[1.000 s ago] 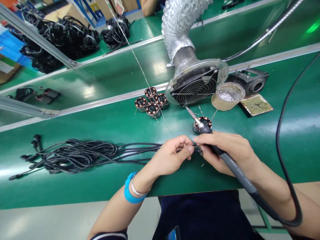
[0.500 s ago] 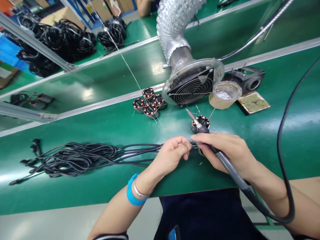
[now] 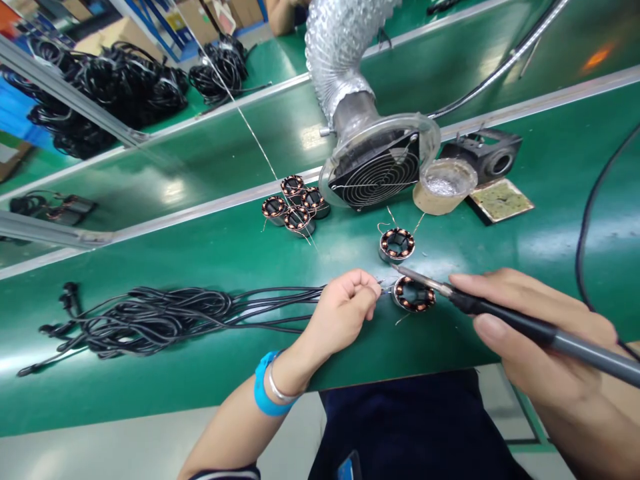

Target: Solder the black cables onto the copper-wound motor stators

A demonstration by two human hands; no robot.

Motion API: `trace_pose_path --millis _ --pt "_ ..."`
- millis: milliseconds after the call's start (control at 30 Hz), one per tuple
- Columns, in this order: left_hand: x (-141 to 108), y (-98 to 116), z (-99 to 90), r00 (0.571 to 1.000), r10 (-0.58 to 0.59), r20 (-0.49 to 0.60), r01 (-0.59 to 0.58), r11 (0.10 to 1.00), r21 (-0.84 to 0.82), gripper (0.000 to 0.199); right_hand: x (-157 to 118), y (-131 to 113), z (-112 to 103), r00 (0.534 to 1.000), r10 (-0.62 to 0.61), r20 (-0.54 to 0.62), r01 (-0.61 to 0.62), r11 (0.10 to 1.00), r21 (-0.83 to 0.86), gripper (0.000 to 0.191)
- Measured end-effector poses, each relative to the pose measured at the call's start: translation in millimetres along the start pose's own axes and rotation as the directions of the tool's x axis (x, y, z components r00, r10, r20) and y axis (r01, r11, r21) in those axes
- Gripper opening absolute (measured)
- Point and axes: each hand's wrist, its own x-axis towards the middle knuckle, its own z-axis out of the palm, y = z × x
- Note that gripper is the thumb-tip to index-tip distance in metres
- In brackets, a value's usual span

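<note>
Smooth, glossy green tabletop [image 3: 215, 260] catching white glare. At 12 o'clock, a crinkled, shiny foil duct [image 3: 335, 60] above a clear, plastic-looking hood [image 3: 431, 138]. At 4 o'clock, a coil ring [image 3: 415, 308] wound in glinting copper, and a soldering iron [image 3: 520, 322] with metal shaft [image 3: 425, 280] and smooth dark handle [image 3: 590, 351]. At 8 o'clock, smooth, rubbery-looking black cables [image 3: 165, 313]. At 5 o'clock, matt navy cloth [image 3: 415, 417].

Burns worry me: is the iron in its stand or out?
Out: the right hand holds the iron by its handle, away from the stand.
</note>
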Motion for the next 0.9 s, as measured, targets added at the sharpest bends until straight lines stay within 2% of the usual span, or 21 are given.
trace_pose_path --millis 100,200,333,533,900 --pt "-1.1 0.4 -0.1 1.0 -0.002 -0.011 0.002 1.0 0.022 0.018 -8.5 3.2 -1.0 0.991 0.118 -0.065 -0.116 0.993 0.033 0.03" --pt "-1.3 0.6 -0.3 1.0 0.004 -0.012 -0.004 1.0 0.031 0.019 -10.1 5.3 2.1 0.983 0.16 -0.085 -0.158 0.987 0.039 0.024" --pt "-1.1 0.8 -0.6 1.0 0.003 -0.013 -0.003 0.999 0.032 0.019 -7.1 4.9 4.2 0.99 0.125 -0.063 -0.124 0.992 0.024 0.02" --pt "-2.4 -0.2 -0.3 1.0 0.005 -0.007 -0.004 1.0 0.022 0.017 -6.2 3.9 4.7 0.99 0.13 -0.055 -0.129 0.991 0.023 0.024" --pt "-2.9 1.3 1.9 1.0 0.009 -0.014 -0.008 0.999 0.035 0.019 0.2 -0.3 7.5 0.999 0.034 -0.005 -0.034 0.999 -0.026 0.023"
